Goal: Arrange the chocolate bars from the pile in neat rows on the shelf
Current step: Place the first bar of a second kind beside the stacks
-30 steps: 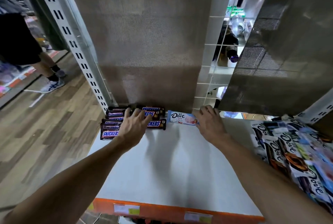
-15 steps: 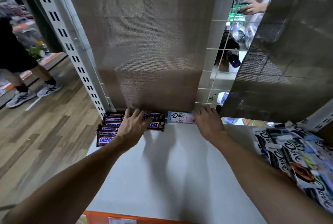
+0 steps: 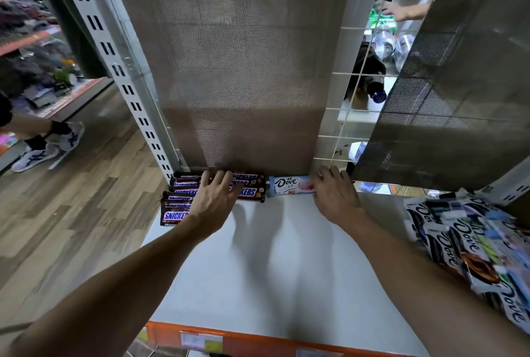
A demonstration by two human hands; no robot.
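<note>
Several brown Snickers bars (image 3: 179, 204) lie in two rows at the back left of the white shelf (image 3: 272, 270). My left hand (image 3: 213, 201) rests flat on them with its fingers straight and spread. Just right of them, against the back panel, lies a single light blue Dove bar (image 3: 288, 186). My right hand (image 3: 335, 197) touches that bar's right end with its fingers, and hides the end. A loose pile of Dove bars (image 3: 476, 253) covers the right side of the shelf.
A brown mesh back panel (image 3: 243, 69) and a white slotted upright (image 3: 114, 64) close off the back. A wire grid (image 3: 364, 84) at the right shows bottles and another person's hands behind. Someone's legs in sneakers (image 3: 43, 150) stand in the aisle at left.
Both hands have pushed the bars back toward the panel. The Dove bar now lies straighter and closer to the back. The person in the aisle has stepped further left.
</note>
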